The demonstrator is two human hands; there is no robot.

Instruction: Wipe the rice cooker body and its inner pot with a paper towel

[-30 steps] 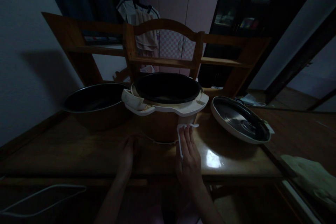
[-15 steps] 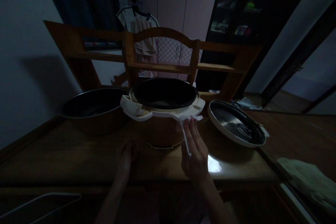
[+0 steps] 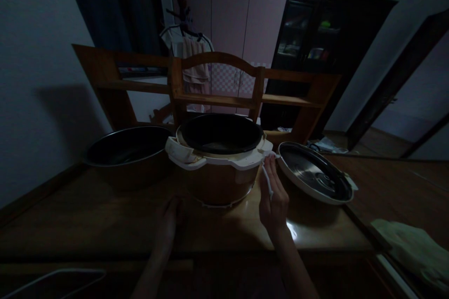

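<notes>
A round cooker (image 3: 219, 182) with a cream rim and a dark inner pot stands in the middle of the wooden table (image 3: 87, 224). My right hand (image 3: 274, 196) presses a small white cloth (image 3: 268, 177) against the cooker's right rim, fingers together on the cloth. My left hand (image 3: 167, 224) rests on the table in the cooker's shadow, just in front of its left side; its fingers are too dark to read.
A wide dark bowl (image 3: 126, 149) sits left of the cooker. The cooker's lid (image 3: 315, 173) lies inside-up on the right. A wooden chair back (image 3: 215, 79) stands behind. A pale cloth (image 3: 414, 247) lies at the lower right; a white wire frame (image 3: 52, 280) sits lower left.
My right hand has carried the cloth from the cooker's front wall up and round to its right rim. The left hand has stayed put. The camera has tilted up slightly.
</notes>
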